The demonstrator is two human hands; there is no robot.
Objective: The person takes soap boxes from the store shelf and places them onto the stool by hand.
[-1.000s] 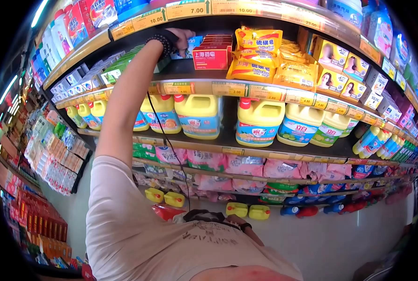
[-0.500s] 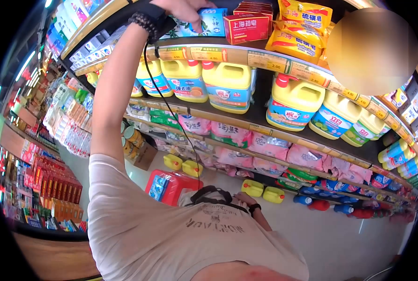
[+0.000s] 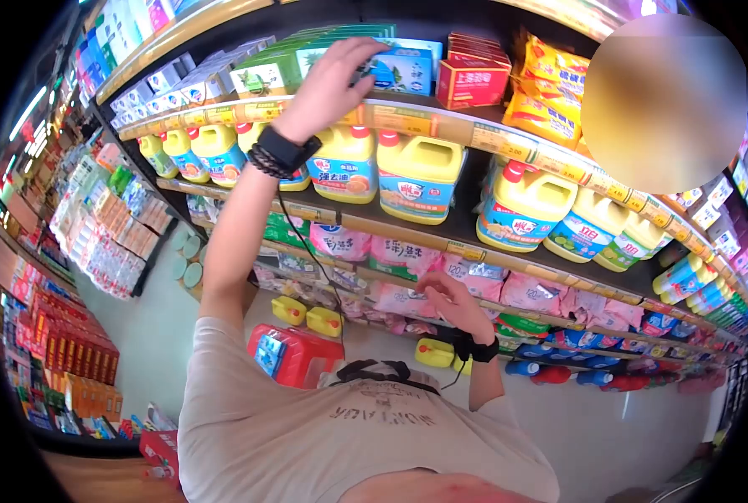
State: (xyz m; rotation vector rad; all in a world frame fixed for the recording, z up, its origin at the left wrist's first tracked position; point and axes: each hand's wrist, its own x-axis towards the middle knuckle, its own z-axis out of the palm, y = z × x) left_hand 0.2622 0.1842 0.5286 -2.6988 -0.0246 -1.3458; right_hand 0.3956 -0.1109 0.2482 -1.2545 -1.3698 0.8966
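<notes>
Partly, the left hand (image 3: 330, 88) hides blue boxes (image 3: 409, 70), its grip unclear, the right hand (image 3: 458, 305) loosely spread

Left grip (image 3: 332, 90) at blue boxes (image 3: 409, 74); red boxes (image 3: 473, 82) to its right; yellow jugs (image 3: 420, 191) below (right grip (image 3: 456, 303) lower, loosely spread).

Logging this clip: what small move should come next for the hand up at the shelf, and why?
Probably draw the left hand back slightly. The blue boxes already stand between the green boxes and the red boxes, and the hand is spread with no box lifted in it. Whether it touches them is unclear.
</notes>
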